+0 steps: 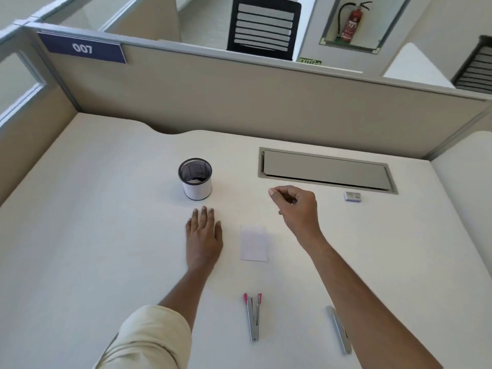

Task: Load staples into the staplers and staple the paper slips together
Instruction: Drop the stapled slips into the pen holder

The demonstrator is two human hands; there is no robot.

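Head view took in the wide white desk (106, 235) first, boxed in by beige cubicle panels (239, 102), one carrying a blue "007" plate (82, 48). Set into the desktop at the far right was a long grey cable hatch (326, 170). Left hand (203, 235) lay flat on the desk, palm down, fingers together, cream sleeve (149, 339) rolled up the forearm. Right hand (296, 206) hovered above the surface, loosely curled, thumb and forefinger pinched; whether anything sat between them couldn't be made out. Just beyond the left hand stood a round black mesh pen cup (195, 179) with white paper inside. Between the two hands lay a white paper slip (253, 243). Nearer the person, an opened silver stapler with pink tips (253, 316) rested on the desk, and a second silver stapler (339, 330) lay partly under the right forearm. Smallest of all, a little staple box (352, 196) sat just below the hatch.
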